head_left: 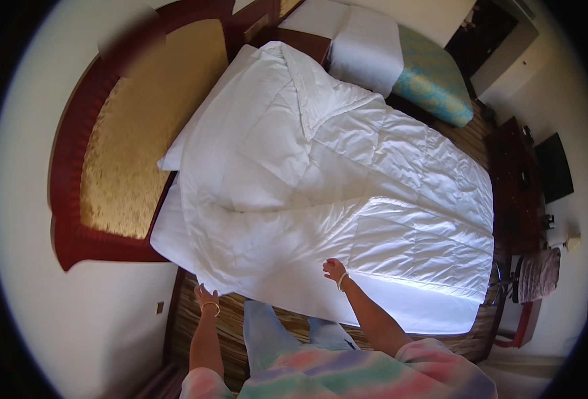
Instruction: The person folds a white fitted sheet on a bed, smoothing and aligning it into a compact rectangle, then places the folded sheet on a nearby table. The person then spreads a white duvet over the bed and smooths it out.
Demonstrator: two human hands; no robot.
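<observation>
A large white duvet (274, 159) lies rumpled over the bed, its upper part bunched and folded over near the headboard. My left hand (207, 296), with a bracelet at the wrist, is at the bed's near edge beside the duvet's hanging corner. Its fingers look stretched and slightly apart. My right hand (334, 268), also with a bracelet, is farther right, over the duvet's near edge. Those fingers are curled in, and what they hold, if anything, cannot be made out. Under the duvet, a white sheet (413, 309) shows along the near side.
A dark red headboard with a gold panel (154, 126) stands at the left. Beyond the bed are a nightstand (307, 45) and a second bed with a teal-and-gold runner (430, 76). At right are a desk (516, 193), a dark screen (554, 167) and a chair with cloth (538, 274).
</observation>
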